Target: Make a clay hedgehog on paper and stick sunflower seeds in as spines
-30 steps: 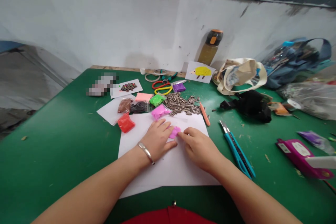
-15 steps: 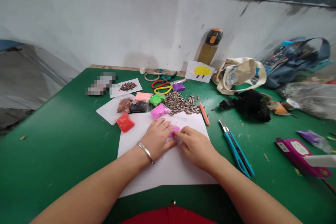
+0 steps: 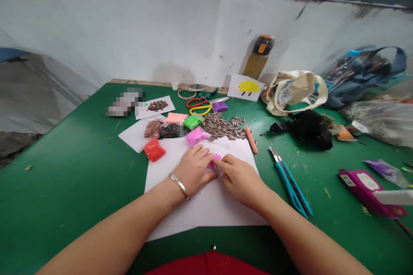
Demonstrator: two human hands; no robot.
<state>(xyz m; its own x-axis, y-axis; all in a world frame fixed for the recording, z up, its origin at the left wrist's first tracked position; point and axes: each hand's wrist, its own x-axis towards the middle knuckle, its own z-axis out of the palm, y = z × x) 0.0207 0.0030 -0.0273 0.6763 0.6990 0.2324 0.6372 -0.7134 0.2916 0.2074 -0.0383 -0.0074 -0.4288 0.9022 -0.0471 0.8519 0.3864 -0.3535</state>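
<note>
A lump of pink modelling clay (image 3: pixel 214 161) lies flattened on a white sheet of paper (image 3: pixel 206 208) in front of me. My left hand (image 3: pixel 192 168) rests flat on the paper with its fingers stretched, their tips at the clay's left edge. From the right, my right hand (image 3: pixel 240 178) presses the clay with its index fingertip while the other fingers are curled under. The fingers partly cover the clay. Just beyond my hands sits a packet of pink clay (image 3: pixel 196 136). To its left is a red packet (image 3: pixel 154 150).
Sunflower seeds (image 3: pixel 222 126) lie in a pile behind the paper, beside an orange tool (image 3: pixel 251 139). A blue utility knife (image 3: pixel 290 182) with its blade out lies right of my right arm. Scissors (image 3: pixel 200 106), a bottle (image 3: pixel 258 58) and a cloth bag (image 3: pixel 295 92) stand farther back.
Almost nothing differs. My right index finger shifts very slightly on the pink clay; the left hand stays in place.
</note>
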